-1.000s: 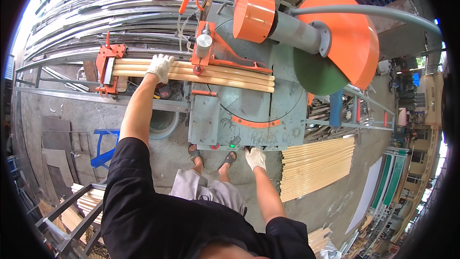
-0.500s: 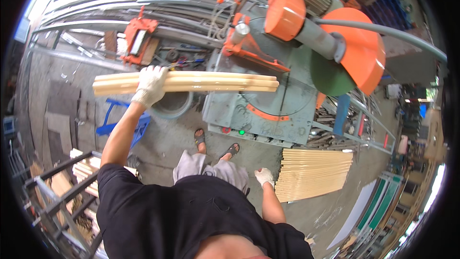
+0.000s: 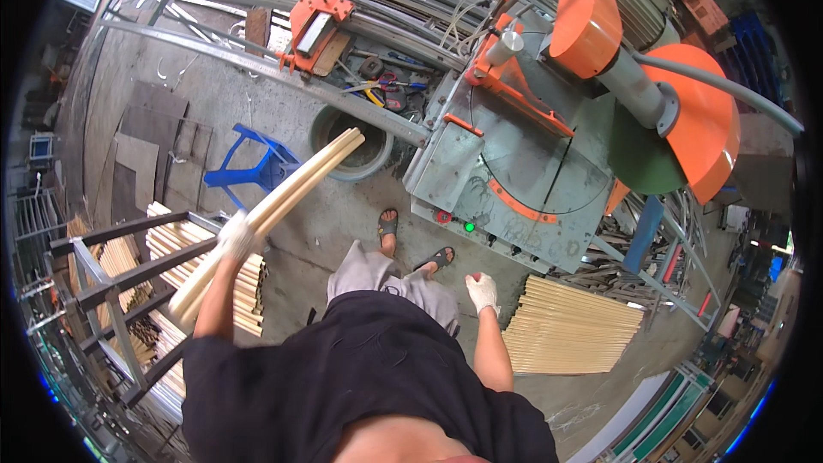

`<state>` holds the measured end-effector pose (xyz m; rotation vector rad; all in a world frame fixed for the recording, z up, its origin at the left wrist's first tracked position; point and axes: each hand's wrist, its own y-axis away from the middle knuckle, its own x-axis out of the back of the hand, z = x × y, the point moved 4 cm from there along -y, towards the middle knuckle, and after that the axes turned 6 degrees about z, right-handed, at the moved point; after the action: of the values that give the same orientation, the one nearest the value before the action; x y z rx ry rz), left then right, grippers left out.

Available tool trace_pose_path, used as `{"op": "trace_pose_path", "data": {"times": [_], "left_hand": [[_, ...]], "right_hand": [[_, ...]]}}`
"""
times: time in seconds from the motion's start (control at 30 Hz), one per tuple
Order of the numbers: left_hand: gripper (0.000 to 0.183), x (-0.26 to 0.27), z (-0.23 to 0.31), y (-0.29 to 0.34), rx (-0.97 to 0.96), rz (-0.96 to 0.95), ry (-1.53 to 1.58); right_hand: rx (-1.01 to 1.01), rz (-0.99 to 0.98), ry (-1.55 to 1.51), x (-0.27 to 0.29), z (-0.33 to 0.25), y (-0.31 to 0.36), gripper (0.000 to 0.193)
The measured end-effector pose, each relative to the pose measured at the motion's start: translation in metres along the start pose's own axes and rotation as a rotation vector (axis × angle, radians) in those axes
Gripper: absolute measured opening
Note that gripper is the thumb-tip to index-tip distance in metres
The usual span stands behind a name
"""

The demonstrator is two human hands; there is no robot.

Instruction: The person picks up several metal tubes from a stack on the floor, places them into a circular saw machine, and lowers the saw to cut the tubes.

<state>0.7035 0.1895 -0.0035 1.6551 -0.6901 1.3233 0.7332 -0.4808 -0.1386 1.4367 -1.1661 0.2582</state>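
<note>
Cluttered metal-and-wood workshop, bare concrete floor (image 3: 343,223), long steel profiles piled along the far side.

Left hand (image 3: 237,236), white glove, fingers wrapped tight around a bundle of pale wooden strips (image 3: 274,206). The bundle runs diagonally: far end points past the fingertips toward a round grey bucket (image 3: 351,154), near end hangs below the wrist over the dark steel rack (image 3: 129,274). Right hand (image 3: 483,291), also gloved, hangs at the hip, fingers loosely curled, gripping nothing; a flat stack of cut strips (image 3: 570,326) lies on the floor just outside it.

Step in hand, as I judge it: carrying the strips off the orange-guarded chop saw (image 3: 549,154) toward the rack side. Next move likely calls for swinging the bundle level with the strips on the rack (image 3: 206,257), under the left knuckles, and lowering it parallel so the ends do not catch the rack rails.

Containers: the bucket's inside looks dark, contents cannot be told. The rack holds rows of similar pale strips. A blue plastic stool (image 3: 249,167) stands beyond the left fingers, beside the bucket.
</note>
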Motion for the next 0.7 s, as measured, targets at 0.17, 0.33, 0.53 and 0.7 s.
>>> {"op": "trace_pose_path", "data": {"times": [0.17, 0.33, 0.53, 0.7], "left_hand": [[0.045, -0.090, 0.127, -0.128, 0.182, -0.539, -0.382], [0.048, -0.147, 0.105, -0.109, 0.384, -0.673, -0.269], [0.065, -0.149, 0.027, 0.081, 0.712, -0.552, -0.006], [0.064, -0.172, -0.004, 0.308, 0.788, -0.627, 0.312]], "right_hand": [[0.190, 0.131, 0.084, 0.022, 0.026, 0.020, 0.037], [0.006, 0.154, -0.152, -0.001, 0.142, 0.034, 0.031], [-0.179, -0.277, -0.243, -0.060, 0.163, 0.062, 0.031], [-0.173, -0.471, -0.200, -0.086, 0.181, 0.049, 0.021]]}}
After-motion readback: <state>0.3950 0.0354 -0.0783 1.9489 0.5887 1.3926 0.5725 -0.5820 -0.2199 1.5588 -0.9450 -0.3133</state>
